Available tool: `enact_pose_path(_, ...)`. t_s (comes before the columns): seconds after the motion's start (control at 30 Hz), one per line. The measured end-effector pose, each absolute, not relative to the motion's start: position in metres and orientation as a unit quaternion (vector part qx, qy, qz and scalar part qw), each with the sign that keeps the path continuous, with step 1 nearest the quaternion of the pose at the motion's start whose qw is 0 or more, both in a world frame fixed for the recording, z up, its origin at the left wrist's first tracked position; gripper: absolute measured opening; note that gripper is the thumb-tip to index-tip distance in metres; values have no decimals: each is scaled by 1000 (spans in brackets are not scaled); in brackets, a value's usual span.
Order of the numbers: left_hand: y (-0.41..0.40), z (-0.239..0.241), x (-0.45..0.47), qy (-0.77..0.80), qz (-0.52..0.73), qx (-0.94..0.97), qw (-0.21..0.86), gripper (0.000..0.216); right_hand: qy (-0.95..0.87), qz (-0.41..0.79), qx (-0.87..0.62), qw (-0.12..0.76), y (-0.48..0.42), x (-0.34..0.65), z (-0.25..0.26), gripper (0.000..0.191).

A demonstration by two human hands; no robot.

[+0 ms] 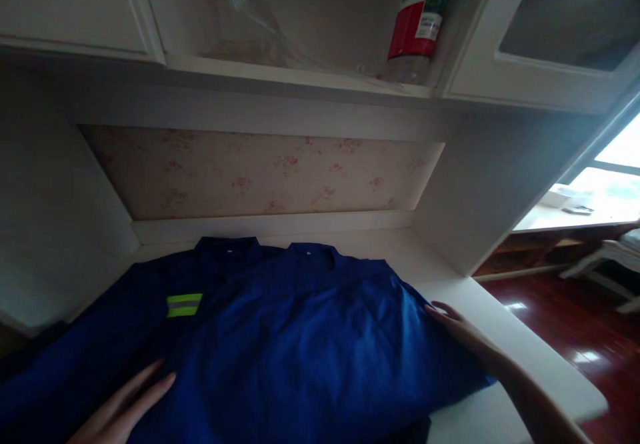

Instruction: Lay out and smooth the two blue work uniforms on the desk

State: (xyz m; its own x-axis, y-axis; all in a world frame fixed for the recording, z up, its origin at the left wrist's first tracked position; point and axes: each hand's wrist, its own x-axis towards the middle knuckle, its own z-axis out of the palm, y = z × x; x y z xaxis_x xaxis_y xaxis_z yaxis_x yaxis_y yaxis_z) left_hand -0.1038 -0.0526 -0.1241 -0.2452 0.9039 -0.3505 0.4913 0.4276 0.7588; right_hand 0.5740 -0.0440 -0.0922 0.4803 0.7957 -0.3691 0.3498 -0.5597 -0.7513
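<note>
Lying flat across a white desk (525, 351), a dark blue work shirt (310, 344) fills most of the lower view, its collar (310, 254) toward the back wall and its button placket running down the middle. A yellow-green reflective stripe (184, 305) with a grey band through it crosses the cloth on the left side. The left hand (125, 411) rests palm down on the shirt near the bottom edge, fingers straight and loosely together, gripping nothing. The right hand (463, 334) lies flat at the shirt's right edge, fingers stretched out toward the cloth and touching it, again with nothing pinched or held.

Above the desk a panel of pale floral wallpaper (260, 174) sits in a recess beneath white cabinets (75, 11). On the open shelf (300, 74) stands a clear plastic bottle (417, 24) with a red, white and green label; the print on it is too blurred to read, though it looks like small text on a white patch. Crumpled clear plastic wrap (245, 17) sits to its left. On the right, glossy red-brown wooden floor (565, 324) reflects light from a bright window (620, 151).
</note>
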Motion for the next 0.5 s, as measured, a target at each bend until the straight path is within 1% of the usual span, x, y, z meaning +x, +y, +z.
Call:
enact_pose_path(0.1, -41, -125, -97, 772, 194, 465, 389, 89, -345, 414, -792, 288, -33, 564, -82, 69)
enact_pose_path(0.17, -30, -114, -85, 789, 180, 440, 389, 96, -345, 424, -787, 286, -19, 560, -77, 71)
enact_pose_path(0.23, -21, -96, -68, 788, 201, 441, 380, 92, -346, 424, -784, 295, -3, 557, -73, 76)
enact_pose_path(0.3, -14, -77, -47, 763, 236, 475, 369, 80, -344, 429, -779, 302, 14, 552, -71, 82)
enact_pose_path(0.37, -12, -61, -27, 728, 253, 514, 376, 67, -344, 448, -768, 301, 28, 544, -73, 84)
enact_pose_path(0.43, -13, -53, -12, 703, 256, 537, 391, 60, -350, 473, -752, 298, 37, 537, -77, 79)
enact_pose_path(0.5, -14, -51, -5, 686, 270, 544, 400, 59, -366, 486, -734, 303, 42, 533, -80, 65)
